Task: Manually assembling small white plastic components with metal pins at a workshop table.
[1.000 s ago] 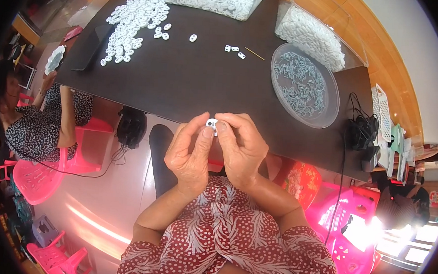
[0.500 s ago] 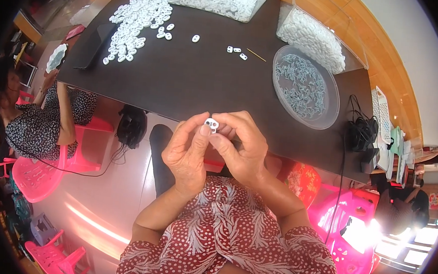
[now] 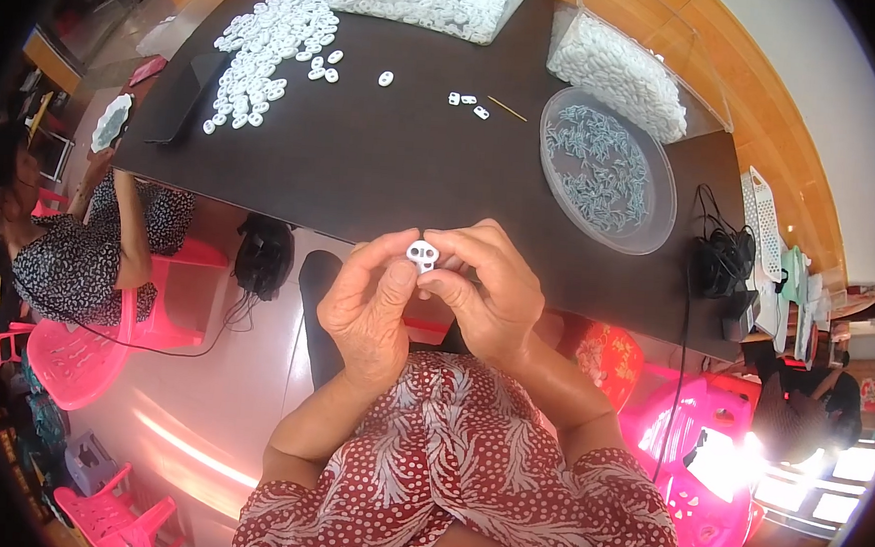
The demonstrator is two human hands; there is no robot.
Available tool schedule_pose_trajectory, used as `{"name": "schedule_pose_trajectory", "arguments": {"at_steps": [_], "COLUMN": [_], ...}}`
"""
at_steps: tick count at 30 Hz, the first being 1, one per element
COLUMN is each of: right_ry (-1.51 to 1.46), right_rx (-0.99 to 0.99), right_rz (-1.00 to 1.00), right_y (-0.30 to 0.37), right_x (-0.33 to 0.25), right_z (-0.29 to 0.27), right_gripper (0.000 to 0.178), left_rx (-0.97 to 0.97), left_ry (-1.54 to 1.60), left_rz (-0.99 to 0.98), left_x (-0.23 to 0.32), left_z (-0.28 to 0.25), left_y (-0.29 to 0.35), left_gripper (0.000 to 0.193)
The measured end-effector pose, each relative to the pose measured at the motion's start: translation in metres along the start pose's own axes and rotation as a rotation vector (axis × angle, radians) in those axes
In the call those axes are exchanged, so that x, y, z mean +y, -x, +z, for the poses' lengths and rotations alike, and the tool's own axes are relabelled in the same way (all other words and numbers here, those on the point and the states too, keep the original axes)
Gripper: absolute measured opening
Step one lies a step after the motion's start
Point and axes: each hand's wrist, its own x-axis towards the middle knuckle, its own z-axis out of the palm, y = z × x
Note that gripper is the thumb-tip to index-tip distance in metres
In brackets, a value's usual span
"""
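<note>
Between my fingertips is a small white plastic piece (image 3: 422, 254) with dark holes in it, held just in front of the table's near edge. My left hand (image 3: 370, 305) pinches it from the left with thumb and forefinger. From the other side my right hand (image 3: 481, 294) grips it the same way, thumb low and forefinger high. Part of the piece is hidden by the thumbs. Farther off on the dark table (image 3: 364, 159) lie a few small white pieces (image 3: 468, 101) beside a thin yellowish stick (image 3: 508, 108).
White oval pieces (image 3: 271, 53) are heaped at the far left by a black tray (image 3: 183, 97). Clear bins (image 3: 620, 69) hold more. A round tub (image 3: 603, 234) of small grey-blue parts stands right, near black cables (image 3: 724, 256). Another person (image 3: 73, 251) sits left on a pink chair.
The white piece has turned so its holed face shows more fully. My left thumb has slid down off its face, and both hands remain in nearly the same place.
</note>
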Motion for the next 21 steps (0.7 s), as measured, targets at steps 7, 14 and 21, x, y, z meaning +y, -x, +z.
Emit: {"name": "schedule_pose_trajectory", "arguments": {"at_steps": [7,14,21], "right_ry": [-0.014,0.010,0.062], "right_rx": [0.016,0.060,0.072], "right_rz": [0.043,-0.008,-0.108], "right_y": [0.005,0.006,0.005], "right_x": [-0.001,0.002,0.003], "right_z": [0.003,0.008,0.007], "right_gripper": [0.035,0.034,0.034], "left_rx": [-0.027,-0.006,0.000], "left_ry": [-0.134,-0.097,-0.147], "left_rz": [0.036,0.060,0.108], "left_x": [-0.001,-0.005,-0.008], "left_z": [-0.002,-0.001,0.000], "left_y": [0.000,0.002,0.003], "left_gripper": [0.025,0.025,0.025]}}
